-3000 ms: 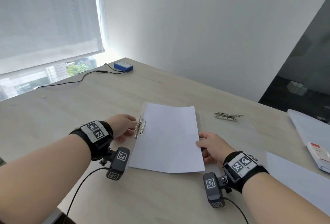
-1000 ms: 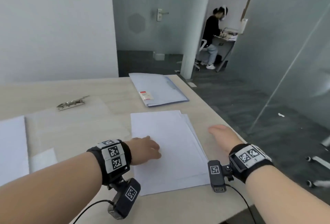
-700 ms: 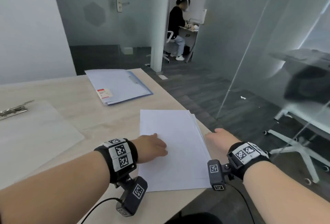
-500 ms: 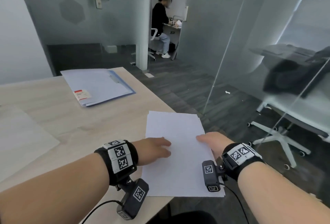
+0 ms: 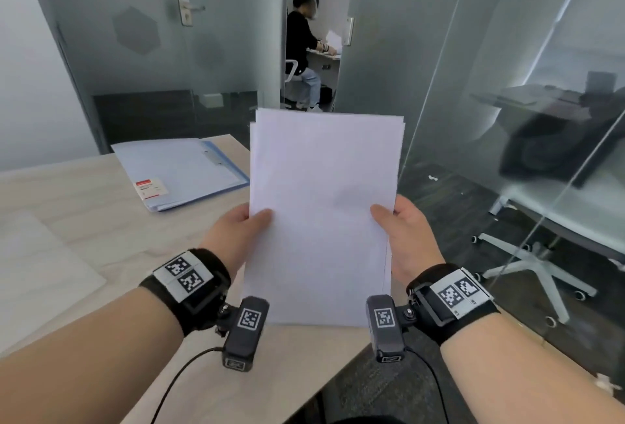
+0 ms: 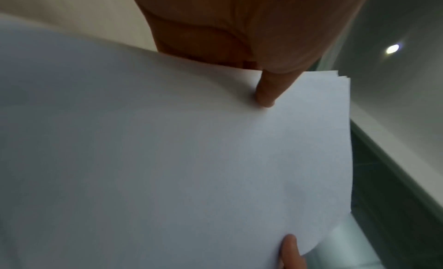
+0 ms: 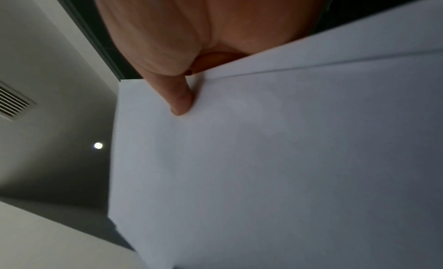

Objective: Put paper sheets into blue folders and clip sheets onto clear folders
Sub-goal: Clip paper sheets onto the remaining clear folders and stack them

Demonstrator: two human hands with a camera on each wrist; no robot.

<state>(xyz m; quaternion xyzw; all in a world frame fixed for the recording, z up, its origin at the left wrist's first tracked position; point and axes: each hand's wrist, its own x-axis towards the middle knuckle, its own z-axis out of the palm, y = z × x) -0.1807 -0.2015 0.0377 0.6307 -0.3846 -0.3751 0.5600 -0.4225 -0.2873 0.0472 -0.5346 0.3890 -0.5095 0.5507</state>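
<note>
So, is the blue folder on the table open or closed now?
Closed. The blue folder lies flat on the table with its cover down and label on top; both hands hold the paper sheets apart from it.

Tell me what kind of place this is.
Most likely an office meeting room: glass partition walls, a light wood table holding a blue folder, and a person working at a desk beyond the doorway. Both hands hold a stack of paper sheets.
</note>
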